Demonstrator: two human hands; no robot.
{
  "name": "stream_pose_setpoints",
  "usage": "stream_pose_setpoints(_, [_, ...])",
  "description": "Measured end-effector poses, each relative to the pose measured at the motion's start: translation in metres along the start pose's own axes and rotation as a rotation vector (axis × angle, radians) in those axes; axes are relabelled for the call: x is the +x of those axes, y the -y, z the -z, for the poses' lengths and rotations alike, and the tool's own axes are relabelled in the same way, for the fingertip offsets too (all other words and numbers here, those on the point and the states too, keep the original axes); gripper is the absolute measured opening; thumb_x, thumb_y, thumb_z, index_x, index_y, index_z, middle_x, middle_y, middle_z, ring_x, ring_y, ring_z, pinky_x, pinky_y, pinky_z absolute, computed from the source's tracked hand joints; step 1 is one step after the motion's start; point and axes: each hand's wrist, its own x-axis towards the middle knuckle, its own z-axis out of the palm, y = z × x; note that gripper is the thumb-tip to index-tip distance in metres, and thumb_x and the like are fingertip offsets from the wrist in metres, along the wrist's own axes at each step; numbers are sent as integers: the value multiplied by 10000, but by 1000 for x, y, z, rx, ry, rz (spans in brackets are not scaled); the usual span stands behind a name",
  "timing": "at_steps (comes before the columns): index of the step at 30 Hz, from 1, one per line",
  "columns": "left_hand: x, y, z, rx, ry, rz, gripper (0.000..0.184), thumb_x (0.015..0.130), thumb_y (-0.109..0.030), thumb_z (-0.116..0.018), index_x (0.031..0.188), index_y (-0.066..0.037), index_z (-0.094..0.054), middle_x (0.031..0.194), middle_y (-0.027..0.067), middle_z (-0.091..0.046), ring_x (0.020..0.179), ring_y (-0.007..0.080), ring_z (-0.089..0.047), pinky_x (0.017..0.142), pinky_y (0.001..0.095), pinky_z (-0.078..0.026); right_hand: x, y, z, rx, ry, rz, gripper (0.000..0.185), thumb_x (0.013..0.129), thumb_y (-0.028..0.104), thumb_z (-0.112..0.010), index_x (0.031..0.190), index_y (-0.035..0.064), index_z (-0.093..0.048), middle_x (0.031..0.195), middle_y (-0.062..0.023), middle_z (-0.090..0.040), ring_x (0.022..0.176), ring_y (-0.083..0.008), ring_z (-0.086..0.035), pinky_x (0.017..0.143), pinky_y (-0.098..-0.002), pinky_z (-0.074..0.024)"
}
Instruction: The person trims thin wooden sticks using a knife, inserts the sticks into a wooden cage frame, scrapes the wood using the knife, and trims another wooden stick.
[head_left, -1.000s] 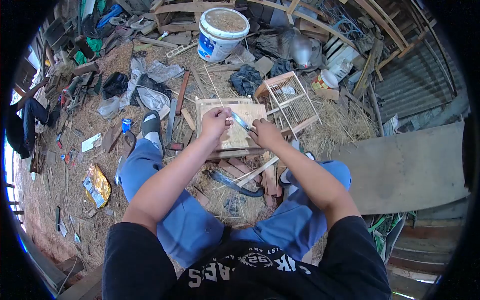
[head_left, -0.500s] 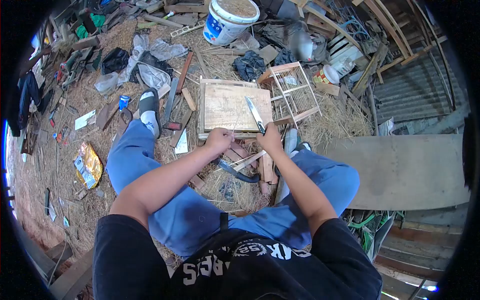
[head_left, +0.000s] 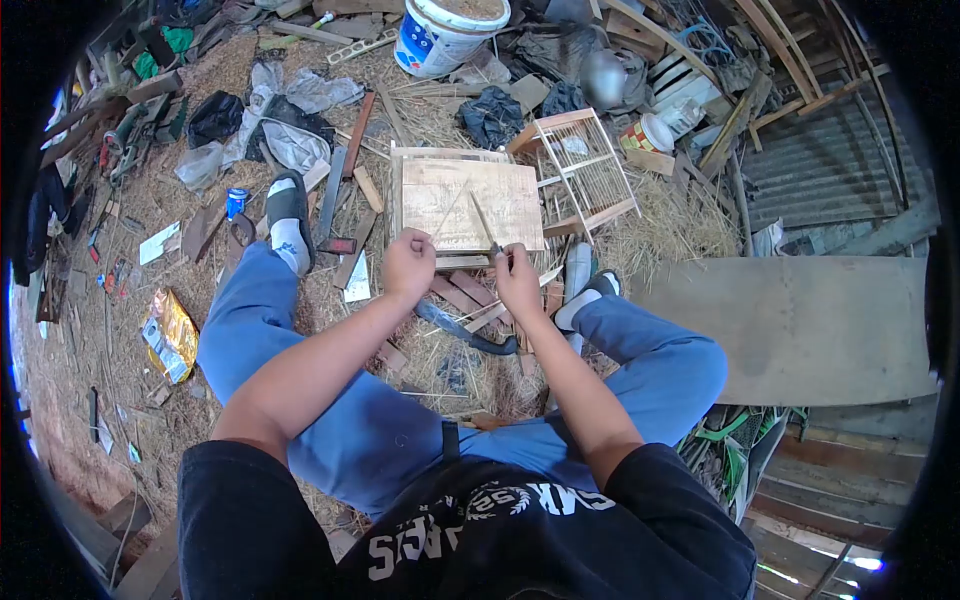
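My left hand (head_left: 410, 265) is closed, pinching a thin wooden stick (head_left: 450, 212) that slants up and right over a wooden board (head_left: 425, 205). My right hand (head_left: 517, 282) grips a knife (head_left: 481, 217) by its dark handle. Its blade points away from me and slightly left, seen nearly edge-on above the board, close to the stick. Whether blade and stick touch, I cannot tell. Between my legs, below the board, lies a curved blade with a black handle (head_left: 490, 345), among wood offcuts (head_left: 470, 290).
Right of the board stands a wooden cage with thin bars (head_left: 590, 175). A white bucket (head_left: 445, 40) is at the back. A large flat panel (head_left: 800, 330) lies at right. Straw, plastic bags (head_left: 295, 145), a blue can (head_left: 236, 203) and a gold wrapper (head_left: 172, 335) litter the ground.
My left hand has shifted left and up, with the stick now clearly showing over the board. My right hand has moved left, and the knife has turned from broadside to nearly edge-on.
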Motion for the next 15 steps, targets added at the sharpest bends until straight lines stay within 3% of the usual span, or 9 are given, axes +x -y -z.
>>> stream_pose_setpoints(1, [2, 0, 4, 2, -62, -40, 118, 924, -95, -655, 986, 3, -670, 803, 91, -699, 707, 169, -668, 676, 317, -531, 3, 1, -3, 34, -27, 6, 272, 1013, 290, -560, 1061, 23, -564, 908, -273, -685, 894, -454, -677, 757, -502, -513])
stream_pose_setpoints(5, [12, -6, 22, -39, -177, -15, 135, 916, -118, -663, 978, 2, -668, 784, 75, -684, 693, 140, -642, 647, 286, -507, 10, 11, -17, 99, -42, -37, 281, 1012, 302, -570, 1062, 26, -592, 905, -268, -686, 868, -462, -676, 755, -492, -519])
stream_pose_setpoints(6, [16, -1, 26, -34, -171, -17, 135, 916, -118, -663, 978, 2, -668, 784, 75, -684, 693, 140, -642, 647, 286, -507, 13, 12, -23, 117, 33, -23, 292, 1009, 311, -577, 1064, 26, -609, 909, -266, -691, 867, -455, -682, 760, -484, -524])
stream_pose_setpoints(8, [22, 10, 33, 2, -150, 19, 175, 870, -174, -688, 929, -10, -690, 777, 125, -721, 701, 238, -697, 695, 359, -545, 16, 10, -27, 141, 107, -16, 302, 1007, 321, -584, 1066, 27, -625, 912, -263, -697, 866, -448, -687, 766, -475, -529])
stream_pose_setpoints(13, [8, 4, 33, 4, -86, 6, 170, 854, -167, -694, 913, -8, -689, 756, 113, -717, 680, 208, -689, 667, 346, -536, 38, -15, -16, 123, 21, -82, 318, 989, 340, -617, 1035, 30, -668, 909, -244, -720, 865, -407, -711, 771, -460, -543])
stream_pose_setpoints(15, [2, -7, 33, 21, 41, 37, 153, 851, -154, -690, 900, -10, -696, 738, 117, -713, 664, 214, -688, 653, 345, -536, 44, -37, -3, 147, -29, -128, 318, 989, 339, -617, 1027, 28, -669, 898, -238, -719, 849, -406, -710, 764, -462, -542])
